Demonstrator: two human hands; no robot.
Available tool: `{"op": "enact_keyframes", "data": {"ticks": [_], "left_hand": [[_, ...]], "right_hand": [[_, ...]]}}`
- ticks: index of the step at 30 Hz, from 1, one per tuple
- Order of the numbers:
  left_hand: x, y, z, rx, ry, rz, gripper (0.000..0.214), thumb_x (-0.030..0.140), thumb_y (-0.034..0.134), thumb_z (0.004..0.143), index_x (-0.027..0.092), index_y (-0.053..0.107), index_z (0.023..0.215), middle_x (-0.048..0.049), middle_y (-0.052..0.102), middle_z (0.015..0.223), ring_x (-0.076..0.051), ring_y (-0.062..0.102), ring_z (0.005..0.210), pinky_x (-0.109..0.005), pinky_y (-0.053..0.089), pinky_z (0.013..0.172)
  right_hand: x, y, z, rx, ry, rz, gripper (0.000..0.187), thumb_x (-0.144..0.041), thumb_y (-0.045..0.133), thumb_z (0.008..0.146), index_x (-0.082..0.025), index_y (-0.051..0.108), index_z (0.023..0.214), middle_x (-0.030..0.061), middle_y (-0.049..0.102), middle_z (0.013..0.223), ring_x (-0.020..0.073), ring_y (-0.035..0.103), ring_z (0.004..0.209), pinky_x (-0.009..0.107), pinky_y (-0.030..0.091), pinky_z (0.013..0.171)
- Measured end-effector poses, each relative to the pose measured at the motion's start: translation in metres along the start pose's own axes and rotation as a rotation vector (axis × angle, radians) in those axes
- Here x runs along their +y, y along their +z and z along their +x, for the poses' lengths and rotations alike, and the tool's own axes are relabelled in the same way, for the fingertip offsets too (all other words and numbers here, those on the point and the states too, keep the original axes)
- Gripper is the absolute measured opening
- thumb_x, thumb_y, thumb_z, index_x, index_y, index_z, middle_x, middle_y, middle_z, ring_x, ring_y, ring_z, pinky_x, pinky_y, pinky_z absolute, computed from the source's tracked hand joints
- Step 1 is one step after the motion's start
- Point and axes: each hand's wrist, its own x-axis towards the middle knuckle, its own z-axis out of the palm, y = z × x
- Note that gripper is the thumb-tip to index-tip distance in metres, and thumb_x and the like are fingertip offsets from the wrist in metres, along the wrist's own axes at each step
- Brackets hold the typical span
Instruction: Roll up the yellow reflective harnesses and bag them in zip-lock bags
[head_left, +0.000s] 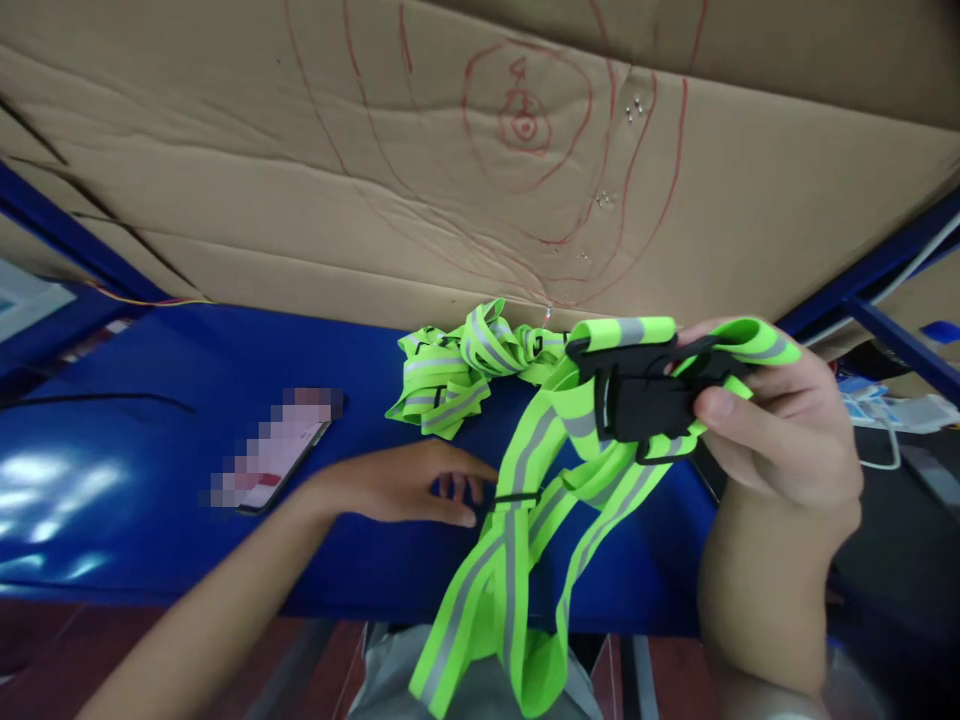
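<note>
My right hand (787, 430) is raised and closed around the black plastic buckle (649, 400) of a neon-green reflective strap harness (517, 470). Its straps, green with a grey stripe, hang in loops below the buckle, past the front edge of the table. My left hand (412, 482) is low over the table, palm down, with thumb and fingers loosely apart and nothing visible between them. Its fingertips come close to the hanging straps, and whether they touch I cannot tell. Behind it lies a bundled pile of the same green reflective straps (442, 375).
A phone (274, 455) lies on the blue table (172, 370), left of my left hand. Behind rises a cardboard panel (225, 180) with red rings drawn on it. Blue frame bars (900, 345) stand at the right, and a black cable (97, 398) crosses the left side.
</note>
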Motion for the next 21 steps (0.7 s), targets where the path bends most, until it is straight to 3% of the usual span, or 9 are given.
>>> {"op": "enact_keyframes", "data": {"ticks": [2,4,6,8,10,13,18,21], "left_hand": [[0.010,-0.020,0.000,0.144,0.088,-0.035,0.047,0.036,0.084,0.083,0.027,0.074,0.128,-0.0065,0.079,0.114,-0.023,0.074,0.103,-0.030,0.057,0.088],[0.020,-0.028,0.008,0.292,0.269,-0.238,0.071,0.052,0.086,0.078,0.029,0.064,0.142,-0.0098,0.070,0.136,-0.030,0.063,0.131,-0.040,0.050,0.109],[0.029,-0.023,0.024,0.288,0.375,-0.449,0.090,0.067,0.086,0.069,0.029,0.060,0.146,-0.0122,0.062,0.148,-0.036,0.052,0.144,-0.048,0.042,0.119],[0.035,-0.010,0.041,0.211,0.361,-0.523,0.096,0.067,0.091,0.062,0.026,0.062,0.144,-0.0133,0.060,0.150,-0.040,0.048,0.146,-0.053,0.039,0.121],[0.035,0.006,0.056,0.233,0.316,-0.528,0.091,0.055,0.096,0.061,0.023,0.064,0.141,-0.0135,0.063,0.146,-0.041,0.050,0.144,-0.056,0.039,0.121],[0.024,0.028,0.067,0.382,0.206,-0.663,0.075,0.039,0.096,0.067,0.020,0.068,0.134,-0.0129,0.070,0.137,-0.039,0.060,0.136,-0.055,0.045,0.116],[-0.001,0.050,0.060,0.209,-0.022,-1.064,0.040,0.035,0.082,0.085,0.014,0.076,0.118,-0.0169,0.079,0.115,-0.036,0.076,0.108,-0.051,0.058,0.099],[-0.009,0.052,0.051,0.213,-0.101,-1.137,0.031,0.028,0.084,0.083,0.013,0.079,0.109,-0.0151,0.082,0.106,-0.034,0.078,0.099,-0.046,0.060,0.094]], "right_hand": [[0.001,0.002,0.001,-0.054,0.019,-0.011,0.027,-0.026,0.082,0.087,-0.031,0.080,0.114,0.0015,0.080,0.104,0.0243,0.077,0.098,0.037,0.065,0.089],[0.004,0.005,0.003,-0.095,0.031,-0.007,0.027,-0.026,0.082,0.088,-0.031,0.079,0.115,-0.0003,0.079,0.105,0.0220,0.076,0.101,0.034,0.064,0.092],[0.009,0.010,0.006,-0.125,0.042,-0.020,0.027,-0.025,0.081,0.088,-0.032,0.079,0.114,-0.0014,0.079,0.109,0.0211,0.076,0.104,0.033,0.062,0.094],[0.015,0.015,0.009,-0.132,0.044,-0.080,0.025,-0.025,0.081,0.089,-0.031,0.078,0.113,-0.0006,0.079,0.110,0.0218,0.075,0.105,0.034,0.062,0.093],[0.022,0.021,0.012,-0.113,0.029,-0.175,0.024,-0.026,0.080,0.089,-0.029,0.077,0.113,0.0014,0.079,0.112,0.0227,0.075,0.104,0.035,0.063,0.090],[0.035,0.029,0.015,-0.071,-0.011,-0.348,0.026,-0.028,0.078,0.091,-0.026,0.074,0.117,0.0040,0.077,0.118,0.0245,0.074,0.109,0.038,0.061,0.094],[0.062,0.041,0.016,-0.172,-0.011,-0.515,0.030,-0.031,0.071,0.095,-0.031,0.072,0.125,0.0021,0.076,0.125,0.0263,0.073,0.115,0.037,0.064,0.090],[0.079,0.044,0.014,-0.305,-0.100,-0.614,0.034,-0.026,0.064,0.100,-0.032,0.068,0.133,0.0019,0.075,0.130,0.0240,0.073,0.117,0.036,0.063,0.095]]}}
